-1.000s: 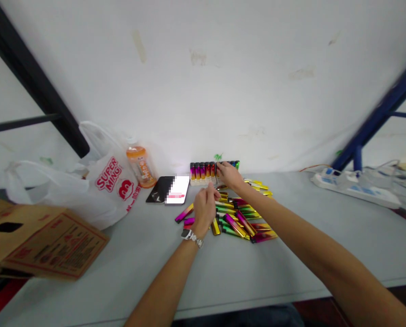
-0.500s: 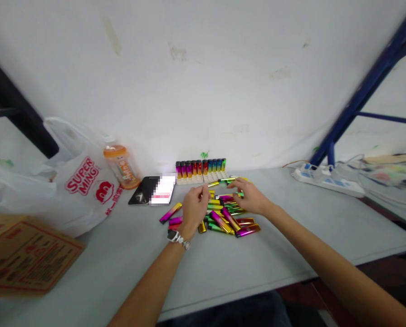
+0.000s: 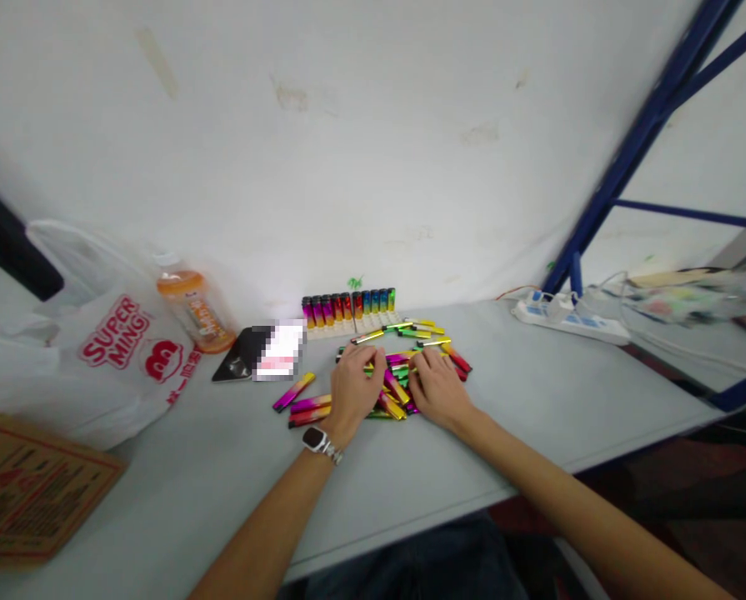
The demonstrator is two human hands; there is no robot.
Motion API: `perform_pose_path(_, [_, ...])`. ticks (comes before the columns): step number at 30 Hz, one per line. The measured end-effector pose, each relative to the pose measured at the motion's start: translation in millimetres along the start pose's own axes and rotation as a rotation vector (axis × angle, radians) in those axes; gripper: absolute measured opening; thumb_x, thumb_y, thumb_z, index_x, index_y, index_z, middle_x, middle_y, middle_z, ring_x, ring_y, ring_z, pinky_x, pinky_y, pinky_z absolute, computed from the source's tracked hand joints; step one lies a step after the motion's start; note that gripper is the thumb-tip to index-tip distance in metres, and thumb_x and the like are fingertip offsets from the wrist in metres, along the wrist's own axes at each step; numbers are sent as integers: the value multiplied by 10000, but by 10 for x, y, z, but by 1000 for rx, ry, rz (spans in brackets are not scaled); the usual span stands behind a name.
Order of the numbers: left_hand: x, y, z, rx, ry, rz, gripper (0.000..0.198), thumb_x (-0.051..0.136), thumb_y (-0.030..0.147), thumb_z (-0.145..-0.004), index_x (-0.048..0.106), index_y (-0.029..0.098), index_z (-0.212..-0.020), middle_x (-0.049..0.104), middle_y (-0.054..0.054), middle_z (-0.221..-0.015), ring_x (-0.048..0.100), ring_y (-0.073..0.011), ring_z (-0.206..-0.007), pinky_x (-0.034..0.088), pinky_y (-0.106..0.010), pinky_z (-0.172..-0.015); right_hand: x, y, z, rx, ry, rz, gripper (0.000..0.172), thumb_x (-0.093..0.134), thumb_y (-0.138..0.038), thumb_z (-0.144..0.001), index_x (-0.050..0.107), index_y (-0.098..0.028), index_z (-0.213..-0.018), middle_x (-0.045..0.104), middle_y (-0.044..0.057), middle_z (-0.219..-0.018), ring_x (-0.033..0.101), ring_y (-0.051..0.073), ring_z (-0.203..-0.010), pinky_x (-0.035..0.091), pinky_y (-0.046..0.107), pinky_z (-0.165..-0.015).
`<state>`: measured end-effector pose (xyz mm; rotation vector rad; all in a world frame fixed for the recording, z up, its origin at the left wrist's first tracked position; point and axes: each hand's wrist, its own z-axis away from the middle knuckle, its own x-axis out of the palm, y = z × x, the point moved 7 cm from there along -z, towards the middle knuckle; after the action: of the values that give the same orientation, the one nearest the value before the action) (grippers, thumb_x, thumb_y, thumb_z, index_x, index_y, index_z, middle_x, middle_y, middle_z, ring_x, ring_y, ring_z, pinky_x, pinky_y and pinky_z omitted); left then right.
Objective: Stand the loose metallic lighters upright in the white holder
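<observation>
A loose pile of shiny lighters point(image 3: 395, 385) in pink, gold, green and red lies on the grey table. My left hand point(image 3: 355, 385), with a watch at the wrist, is over the pile's left part. Its fingers are curled in towards the thumb, and what they hold, if anything, is hidden. Over the right part rests my right hand point(image 3: 440, 390), fingers bent down together among the lighters; their tips are hidden. Behind the pile, a pale rack point(image 3: 328, 332) holds a row of upright lighters point(image 3: 347, 307), running from purple and red to blue and green.
To the left are a black-and-white flat item point(image 3: 238, 357), partly pixelated, an orange drink bottle point(image 3: 196, 308), a white plastic bag point(image 3: 97, 383) and a cardboard box point(image 3: 41, 492). A power strip point(image 3: 569, 321) with cables lies at right, beside a blue metal frame point(image 3: 628, 158).
My right hand has come down and nearer onto the pile, its fingers now bent among the lighters. My left hand stays over the left part. The whole view has shifted and tilted somewhat.
</observation>
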<state>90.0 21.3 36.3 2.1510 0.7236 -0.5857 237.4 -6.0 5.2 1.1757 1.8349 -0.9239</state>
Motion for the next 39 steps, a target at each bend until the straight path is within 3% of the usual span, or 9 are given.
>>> perform_pose_path(8, [83, -97, -13, 8, -16, -4, 286, 447, 298, -948, 564, 214, -701, 635, -34, -744, 549, -206, -847, 433, -318, -782, 198, 54, -370, 129, 56, 108, 325, 364, -430, -992, 574, -185, -948, 596, 131, -985, 509, 271, -951, 359, 395, -845])
perform_pose_path(12, [149, -128, -71, 44, -25, -23, 276, 448, 289, -943, 570, 214, -708, 649, -45, -779, 548, -212, -870, 425, -329, -807, 178, 105, -445, 114, 55, 34, 313, 332, -375, -1012, 568, -194, -916, 597, 103, -950, 526, 237, -919, 381, 351, -817])
perform_pose_path(17, [150, -224, -214, 19, 7, 2, 277, 440, 284, -942, 553, 212, -700, 648, -44, -769, 535, -208, -831, 413, -322, -773, 29, 238, -441, -15, -78, -146, 291, 355, -240, -994, 589, -182, -831, 579, 68, -859, 546, 187, -830, 413, 299, -778])
perform_pose_path(22, [101, -151, -181, 14, -17, -11, 267, 439, 278, -942, 550, 209, -709, 637, -42, -766, 534, -213, -828, 409, -332, -767, -17, 267, -431, -158, -278, -179, 83, 591, -198, -832, 671, -178, -842, 622, 74, -906, 569, 190, -839, 428, 287, -761])
perform_pose_path(28, [227, 105, 122, 107, -157, -144, 132, 485, 280, -933, 591, 214, -890, 607, -59, -964, 537, -227, -974, 410, -366, -844, 25, 222, -520, -173, -354, -102, 101, 641, -212, -761, 712, -185, -828, 660, 93, -893, 596, 209, -807, 421, 286, -718])
perform_pose_path(33, [331, 6, 40, 118, -188, -270, 150, 433, 253, -960, 574, 204, -955, 582, -71, -1018, 520, -235, -1003, 409, -391, -873, 113, 195, -578, -176, -418, -10, 56, 644, -213, -719, 678, -178, -693, 684, 90, -804, 600, 209, -775, 394, 278, -683])
perform_pose_path(36, [295, -64, -57, 108, -148, -301, 159, 418, 252, -967, 570, 204, -964, 583, -77, -1040, 515, -247, -1017, 409, -403, -865, 46, 218, -616, -155, -321, -100, 102, 634, -266, -729, 643, -172, -691, 671, 82, -803, 583, 202, -772, 392, 280, -686])
perform_pose_path(39, [187, -87, -100, 89, -92, -258, 148, 428, 256, -966, 568, 209, -976, 592, -69, -1032, 525, -244, -1009, 410, -398, -855, -81, 276, -652, 0, -125, -402, 157, 583, -330, -779, 591, -179, -736, 643, 47, -758, 555, 179, -714, 404, 283, -667])
